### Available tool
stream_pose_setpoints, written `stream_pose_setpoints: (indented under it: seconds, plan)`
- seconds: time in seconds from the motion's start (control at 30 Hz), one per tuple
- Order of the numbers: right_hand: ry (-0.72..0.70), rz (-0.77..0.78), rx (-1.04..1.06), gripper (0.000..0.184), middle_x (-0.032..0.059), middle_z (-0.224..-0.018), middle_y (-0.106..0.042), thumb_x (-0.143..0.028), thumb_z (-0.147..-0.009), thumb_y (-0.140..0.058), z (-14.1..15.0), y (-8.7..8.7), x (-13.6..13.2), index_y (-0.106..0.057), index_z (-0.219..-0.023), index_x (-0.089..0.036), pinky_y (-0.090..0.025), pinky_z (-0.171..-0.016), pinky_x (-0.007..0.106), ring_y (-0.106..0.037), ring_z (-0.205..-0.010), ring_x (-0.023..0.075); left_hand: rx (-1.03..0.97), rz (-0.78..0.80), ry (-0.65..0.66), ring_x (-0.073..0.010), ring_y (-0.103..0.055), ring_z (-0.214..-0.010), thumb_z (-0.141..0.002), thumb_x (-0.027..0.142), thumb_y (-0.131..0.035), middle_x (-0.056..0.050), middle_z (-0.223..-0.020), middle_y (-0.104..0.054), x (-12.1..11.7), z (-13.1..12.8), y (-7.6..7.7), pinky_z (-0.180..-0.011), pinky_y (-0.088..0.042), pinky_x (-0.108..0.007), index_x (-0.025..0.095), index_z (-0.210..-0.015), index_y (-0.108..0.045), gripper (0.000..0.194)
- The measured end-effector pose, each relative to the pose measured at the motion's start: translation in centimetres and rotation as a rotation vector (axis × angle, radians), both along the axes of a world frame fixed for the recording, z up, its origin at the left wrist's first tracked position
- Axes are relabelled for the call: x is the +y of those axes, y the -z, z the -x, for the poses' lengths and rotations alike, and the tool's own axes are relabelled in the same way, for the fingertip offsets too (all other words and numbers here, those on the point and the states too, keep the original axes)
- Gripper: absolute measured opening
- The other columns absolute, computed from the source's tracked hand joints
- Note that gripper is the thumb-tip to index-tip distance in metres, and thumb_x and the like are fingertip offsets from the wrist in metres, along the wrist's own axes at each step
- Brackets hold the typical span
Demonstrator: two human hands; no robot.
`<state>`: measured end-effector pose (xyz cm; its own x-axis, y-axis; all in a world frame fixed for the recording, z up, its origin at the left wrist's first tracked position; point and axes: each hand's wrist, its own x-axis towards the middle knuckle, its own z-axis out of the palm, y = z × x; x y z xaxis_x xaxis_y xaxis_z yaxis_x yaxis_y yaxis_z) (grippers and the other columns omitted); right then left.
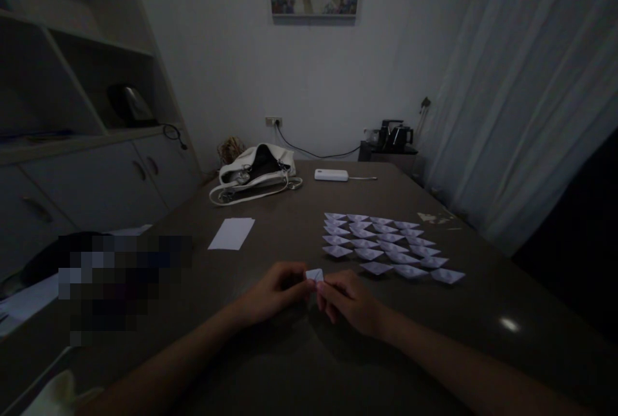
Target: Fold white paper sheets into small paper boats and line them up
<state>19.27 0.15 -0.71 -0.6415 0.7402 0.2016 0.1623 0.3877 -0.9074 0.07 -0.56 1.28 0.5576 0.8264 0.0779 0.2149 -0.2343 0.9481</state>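
A small folded piece of white paper [315, 274] is pinched between both hands, just above the brown table [270, 364]. My left hand [277, 290] grips its left side, with the thumb pressed along the near edge. From the right, my right hand [350, 300] holds the paper between thumb and fingers. Beyond my right hand, several folded paper boats [367, 253] stand in rows. A stack of white paper sheets [232, 234] lies past my left hand.
Toward the back are a white handbag [258, 174] and a white power bank [331, 175] with a short cable. Paper scraps [434, 217] lie near the right edge. A blurred-out patch [125, 281] covers things at the left. A white curtain [521, 81] hangs on the right.
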Motion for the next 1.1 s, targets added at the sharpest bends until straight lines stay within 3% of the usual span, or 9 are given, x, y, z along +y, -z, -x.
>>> stream_pose_setpoints:
  seconds: [0.17, 0.37, 0.6, 0.8, 0.97, 1.1]
  plan:
    - [-0.010, -0.003, -0.037, 0.039, -0.0027, -0.044, -0.048, -0.037, -0.091, -0.041, 0.05, -0.08, -0.05, -0.055, -0.061, -0.015, -0.033, -0.042, 0.018, -0.046, -0.038, 0.0087, 0.022, -0.034, -0.023, -0.0119, -0.051, -0.065, -0.090, 0.039, -0.052, 0.000, -0.069, -0.056, 0.25, 0.00, 0.39, -0.061, -0.039, -0.022, 0.012, -0.077, -0.059, 0.031]
    - [0.001, -0.085, -0.096, 0.037, -0.0039, -0.043, -0.047, -0.030, -0.092, -0.041, 0.09, -0.30, -0.24, -0.054, -0.060, -0.016, -0.033, -0.044, 0.019, -0.046, -0.038, 0.0085, -0.039, -0.075, -0.078, -0.0130, -0.055, -0.071, -0.087, 0.036, -0.058, -0.001, -0.078, -0.060, 0.23, 0.00, 0.32, -0.065, -0.043, -0.023, 0.014, -0.090, -0.060, 0.023]
    - [0.163, -0.372, -0.194, 0.028, -0.0033, -0.053, -0.048, -0.024, -0.090, -0.046, 0.24, 0.05, -0.45, -0.055, -0.065, -0.016, -0.027, -0.049, 0.022, -0.044, -0.047, 0.0089, 0.025, -0.115, -0.129, -0.0140, -0.057, -0.071, -0.085, 0.034, -0.060, -0.001, -0.076, -0.061, 0.24, 0.08, 0.11, -0.066, -0.045, -0.024, 0.013, -0.086, -0.060, 0.021]
    - [0.309, -0.341, -0.098, 0.011, -0.0042, -0.059, -0.051, -0.027, -0.088, -0.054, 0.41, -0.03, -0.52, -0.057, -0.083, -0.018, -0.031, -0.049, 0.020, -0.046, -0.051, 0.0093, 0.037, -0.109, -0.142, -0.0134, -0.056, -0.066, -0.084, 0.035, -0.060, -0.002, -0.072, -0.060, 0.57, 0.06, 0.68, -0.061, -0.044, -0.023, 0.012, -0.085, -0.059, 0.023]
    - [0.340, -0.353, -0.087, 0.004, -0.0025, -0.064, -0.056, -0.020, -0.084, -0.057, 0.39, -0.25, -0.40, -0.060, -0.083, -0.018, -0.035, -0.053, 0.021, -0.052, -0.057, 0.0108, 0.074, -0.133, -0.152, -0.0139, -0.058, -0.066, -0.083, 0.035, -0.061, -0.002, -0.072, -0.061, 0.53, 0.01, 0.70, -0.059, -0.045, -0.023, 0.012, -0.084, -0.060, 0.023]
    - [0.349, -0.359, -0.079, 0.003, -0.0042, -0.059, -0.051, -0.019, -0.083, -0.058, 0.38, -0.15, -0.24, -0.060, -0.082, -0.018, -0.034, -0.052, 0.021, -0.048, -0.053, 0.0102, 0.123, -0.159, -0.167, -0.0144, -0.059, -0.066, -0.083, 0.035, -0.060, -0.002, -0.070, -0.063, 0.48, 0.00, 0.61, -0.060, -0.046, -0.023, 0.012, -0.082, -0.061, 0.022]
